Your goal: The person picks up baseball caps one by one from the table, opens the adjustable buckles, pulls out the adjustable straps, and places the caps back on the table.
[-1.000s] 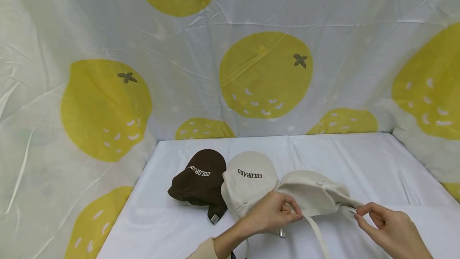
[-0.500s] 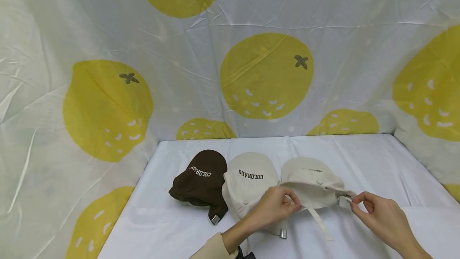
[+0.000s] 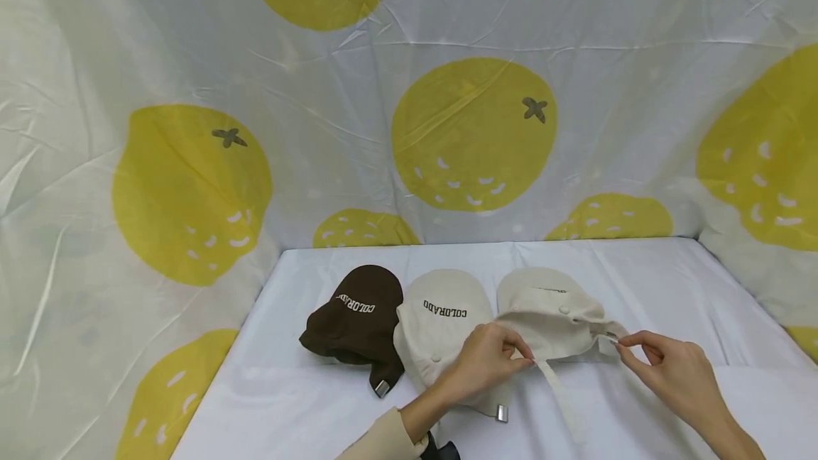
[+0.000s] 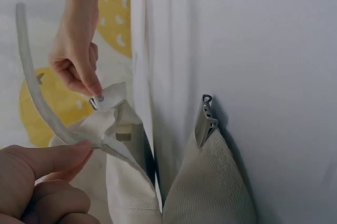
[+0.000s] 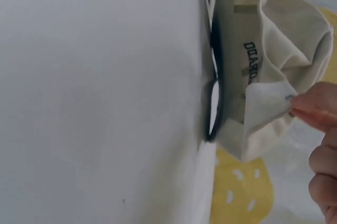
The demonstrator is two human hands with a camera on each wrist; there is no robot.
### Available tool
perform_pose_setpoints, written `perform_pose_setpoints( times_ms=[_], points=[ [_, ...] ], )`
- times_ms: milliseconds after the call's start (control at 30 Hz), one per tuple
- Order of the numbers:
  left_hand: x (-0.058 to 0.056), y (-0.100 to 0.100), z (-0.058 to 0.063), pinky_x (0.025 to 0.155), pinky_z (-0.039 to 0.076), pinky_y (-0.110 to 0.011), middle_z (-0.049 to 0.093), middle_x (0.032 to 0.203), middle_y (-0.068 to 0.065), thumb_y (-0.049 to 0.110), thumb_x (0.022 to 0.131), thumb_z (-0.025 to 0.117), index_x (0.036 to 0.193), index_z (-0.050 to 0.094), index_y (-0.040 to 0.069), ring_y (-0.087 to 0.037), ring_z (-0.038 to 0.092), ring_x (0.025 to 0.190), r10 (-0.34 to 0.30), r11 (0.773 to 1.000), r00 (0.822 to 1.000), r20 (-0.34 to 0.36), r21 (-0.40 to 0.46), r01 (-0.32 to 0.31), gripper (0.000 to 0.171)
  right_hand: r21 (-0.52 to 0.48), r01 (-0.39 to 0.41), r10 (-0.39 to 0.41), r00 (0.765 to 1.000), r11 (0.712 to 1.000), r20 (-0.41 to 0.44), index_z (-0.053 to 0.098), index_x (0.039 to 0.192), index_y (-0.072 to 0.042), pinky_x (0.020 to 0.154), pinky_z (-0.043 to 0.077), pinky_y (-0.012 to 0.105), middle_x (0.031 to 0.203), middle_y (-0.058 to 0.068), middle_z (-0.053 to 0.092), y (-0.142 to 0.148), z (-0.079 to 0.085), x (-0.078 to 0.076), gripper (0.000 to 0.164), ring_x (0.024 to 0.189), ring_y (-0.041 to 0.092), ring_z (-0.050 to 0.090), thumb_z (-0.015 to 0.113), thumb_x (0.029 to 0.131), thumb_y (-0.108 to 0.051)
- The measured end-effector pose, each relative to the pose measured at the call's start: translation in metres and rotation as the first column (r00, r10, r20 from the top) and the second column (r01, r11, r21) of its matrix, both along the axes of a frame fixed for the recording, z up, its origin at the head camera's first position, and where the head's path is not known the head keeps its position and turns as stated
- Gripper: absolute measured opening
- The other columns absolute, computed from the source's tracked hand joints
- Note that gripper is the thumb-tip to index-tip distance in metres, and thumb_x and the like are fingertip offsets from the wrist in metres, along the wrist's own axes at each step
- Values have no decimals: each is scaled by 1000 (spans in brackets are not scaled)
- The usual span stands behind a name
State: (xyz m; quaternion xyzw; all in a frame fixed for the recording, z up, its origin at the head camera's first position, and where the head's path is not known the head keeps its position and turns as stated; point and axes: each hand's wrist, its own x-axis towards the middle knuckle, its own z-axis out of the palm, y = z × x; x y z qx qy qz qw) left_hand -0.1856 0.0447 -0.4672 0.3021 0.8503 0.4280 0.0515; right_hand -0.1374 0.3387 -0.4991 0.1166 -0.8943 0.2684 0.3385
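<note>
On the right of a row of caps lies a cream cap (image 3: 543,318), its back edge lifted a little. My left hand (image 3: 488,360) pinches the base of its strap (image 4: 39,95) between thumb and forefinger; the free end of that strap hangs loose. With thumb and fingertips, my right hand (image 3: 677,368) pinches the opposite end of the cap's back, at the small metal buckle (image 4: 95,102). The right wrist view shows a white tag (image 5: 266,100) just beside those fingertips. Strap and buckle are apart.
A second cream cap (image 3: 444,289) marked COLORADO sits in the middle, partly behind my left forearm, its metal clasp (image 3: 501,414) pointing forward. Left of it lies a brown COLORADO cap (image 3: 371,336). White cloth (image 3: 287,410) covers the table; a lemon-print curtain (image 3: 332,140) hangs behind.
Both hands have moved slightly away from me toward the back of the table, and the right hand also leftward. The held cap has settled back, and its strap has swung. The other caps stay put.
</note>
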Motion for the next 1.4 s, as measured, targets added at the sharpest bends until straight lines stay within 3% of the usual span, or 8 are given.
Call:
perform_pose_setpoints(
  times_ms=[167, 333, 533, 700, 867, 1133, 1300, 1400],
  points=[
    [6, 0, -4, 44, 22, -11, 27, 47, 14, 8, 84, 83, 87, 84, 11, 9, 22, 45, -19, 999, 999, -48, -29, 18, 5, -13, -163, 161, 981, 987, -105, 79, 78, -18, 48, 21, 6, 48, -9, 27, 8, 2, 2, 29, 54, -14, 16, 91, 62, 4],
    [10, -2, -5, 44, 24, -10, 29, 47, 15, 12, 83, 84, 88, 85, 15, 10, 23, 44, -25, 997, 994, -106, -81, 17, 5, -33, -204, 201, 976, 978, -83, 79, 78, -23, 47, 22, 5, 45, -7, 26, 6, -1, 2, 51, 47, -7, 17, 89, 49, 17],
    [13, -3, -7, 49, 28, -9, 40, 49, 14, 16, 82, 86, 84, 85, 20, 10, 29, 50, -19, 984, 981, -194, -177, -16, 5, -60, -260, 259, 965, 964, -33, 80, 79, -24, 45, 22, 6, 45, -4, 26, 4, -10, 1, 49, 48, -4, 13, 89, 52, 16],
    [24, -2, -11, 55, 30, -6, 69, 67, 18, 25, 81, 88, 80, 84, 29, 13, 43, 59, -50, 947, 938, -343, -315, -65, 6, -121, -259, 269, 960, 958, 82, 81, 78, -24, 43, 23, 10, 45, -3, 27, 10, -13, 7, 44, 43, 5, 18, 90, 58, 13],
    [35, -11, -10, 57, 28, -7, 70, 70, 18, 26, 82, 87, 82, 84, 30, 10, 42, 62, -85, 932, 892, -444, -353, -87, 5, -133, -208, 234, 947, 969, 220, 81, 77, -29, 43, 26, 12, 47, 0, 27, 16, -9, 15, 36, 50, -10, 17, 93, 64, 3],
    [40, -55, -2, 54, 24, -7, 44, 51, 14, 18, 83, 84, 81, 83, 23, 9, 28, 55, 22, 970, 947, -321, -221, -98, 6, -164, -162, 214, 900, 973, 380, 81, 81, -30, 45, 30, 22, 52, 4, 24, 17, -2, 18, 21, 54, -8, 21, 91, 76, -11],
    [40, -95, 0, 52, 28, -10, 32, 53, 18, 18, 89, 79, 85, 82, 16, 9, 28, 52, 106, 987, 974, -198, -96, -127, 5, -159, -84, 153, 854, 984, 497, 81, 91, -24, 46, 31, 24, 55, -6, 26, 19, 6, 18, 3, 51, -3, 26, 82, 90, -21],
    [35, -121, 6, 51, 30, -12, 35, 55, 18, 22, 94, 77, 87, 81, 15, 9, 31, 51, 150, 988, 984, -95, -31, -154, 11, -155, -77, 139, 885, 985, 445, 80, 100, -19, 47, 32, 24, 58, -10, 40, 16, 11, 16, 7, 52, 1, 36, 78, 93, -18]
  ],
)
